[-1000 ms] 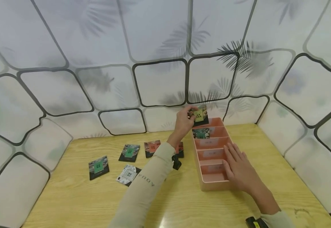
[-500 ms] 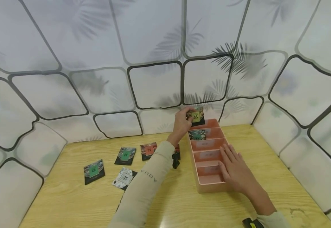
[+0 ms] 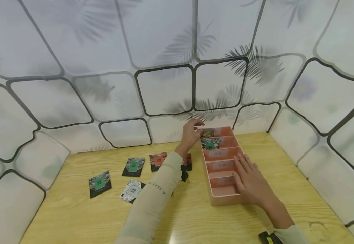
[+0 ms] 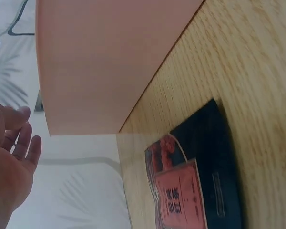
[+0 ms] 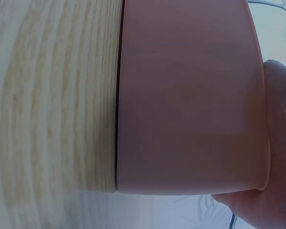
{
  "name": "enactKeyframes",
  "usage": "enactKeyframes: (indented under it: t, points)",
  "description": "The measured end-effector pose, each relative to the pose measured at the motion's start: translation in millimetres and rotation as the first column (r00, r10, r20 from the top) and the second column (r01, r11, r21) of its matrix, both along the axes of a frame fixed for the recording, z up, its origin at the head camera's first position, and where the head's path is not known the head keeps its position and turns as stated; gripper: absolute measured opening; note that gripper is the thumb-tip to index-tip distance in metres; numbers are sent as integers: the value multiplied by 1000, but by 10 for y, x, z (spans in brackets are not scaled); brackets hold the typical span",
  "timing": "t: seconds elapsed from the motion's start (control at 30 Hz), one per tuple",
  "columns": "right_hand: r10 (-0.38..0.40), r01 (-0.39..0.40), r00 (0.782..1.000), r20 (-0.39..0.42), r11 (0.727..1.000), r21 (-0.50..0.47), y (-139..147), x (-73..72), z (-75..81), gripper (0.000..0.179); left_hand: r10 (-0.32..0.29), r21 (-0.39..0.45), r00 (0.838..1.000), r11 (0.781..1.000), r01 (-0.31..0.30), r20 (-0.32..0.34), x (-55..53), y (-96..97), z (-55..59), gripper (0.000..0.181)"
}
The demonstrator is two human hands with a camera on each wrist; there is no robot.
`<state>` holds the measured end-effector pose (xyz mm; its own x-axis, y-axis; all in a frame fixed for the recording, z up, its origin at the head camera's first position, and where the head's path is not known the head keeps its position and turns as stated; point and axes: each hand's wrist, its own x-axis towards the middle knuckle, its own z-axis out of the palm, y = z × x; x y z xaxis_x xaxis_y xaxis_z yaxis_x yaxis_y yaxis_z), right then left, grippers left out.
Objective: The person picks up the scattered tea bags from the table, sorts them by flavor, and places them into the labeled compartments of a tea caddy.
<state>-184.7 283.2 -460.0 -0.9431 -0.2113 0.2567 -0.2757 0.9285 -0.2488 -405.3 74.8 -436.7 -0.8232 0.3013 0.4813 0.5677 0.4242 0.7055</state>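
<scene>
A pink divided box point(image 3: 225, 201) stands on the table, its compartments in a row from front to back. In the farthest compartment sits a dark packet with a yellow label point(image 3: 207, 133). One compartment nearer, a green-labelled packet point(image 3: 210, 144) stands upright at the left. My left hand point(image 3: 190, 134) is beside the box's far left corner, fingers loosely bent and holding nothing; the left wrist view shows the same hand point(image 4: 9, 162) by the box wall point(image 4: 95, 67). My right hand point(image 3: 253, 183) rests with straight fingers on the box's right rim.
Left of the box lie two red-labelled packets point(image 3: 157, 161), one partly behind the left wrist. Farther left are two green-labelled packets point(image 3: 133, 166) and a white packet point(image 3: 131, 190), partly covered by the sleeve. A patterned curtain point(image 3: 167, 91) borders the table's back and sides.
My left hand has let go of the yellow-labelled packet, which has gone down into the farthest compartment. The hand has drawn slightly left. My right hand stays on the rim.
</scene>
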Motion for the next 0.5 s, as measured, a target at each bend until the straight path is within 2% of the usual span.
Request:
enactKeyframes:
  t: [0.17,0.37,0.5]
  points:
    - [19,-19,1000,-10,1000,-2,-11,-24,-8,61,17,-9,1000,1000,-17,-3,51,-165,51,17]
    - [29,-29,1000,-5,1000,-4,6,-40,-14,62,-37,29,999,999,36,6,185,-339,137,18]
    - [31,-31,1000,-4,999,-11,27,-39,-30,62,-70,20,997,997,70,12,340,-441,235,16]
